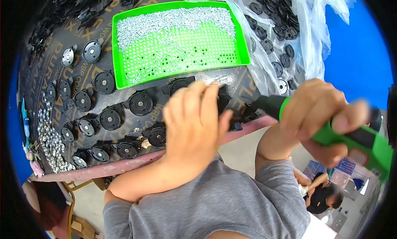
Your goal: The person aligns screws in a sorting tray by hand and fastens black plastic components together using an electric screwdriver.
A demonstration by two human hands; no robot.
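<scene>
My right hand [318, 115] is wrapped around a green and black cordless drill [378, 152]. Its dark nose [269, 105] points left, towards dark parts at the table edge. My left hand [192, 121], slightly blurred, reaches over the black round parts with fingers stretched and thumb apart; nothing shows in its grip. Just beyond its fingertips is a black round part [178, 86], and another part [157, 136] lies beside its wrist. Whatever lies under the palm is hidden. Rows of similar black discs with metal centres, such as this one [141, 103], spread to the left.
A green perforated tray [182, 75] holds many small silvery screws or pins. Clear plastic sheeting [312, 36] and piled black discs [277, 15] lie at upper right. Small shiny pieces [51, 144] gather at left. Another person [322, 197] is at lower right.
</scene>
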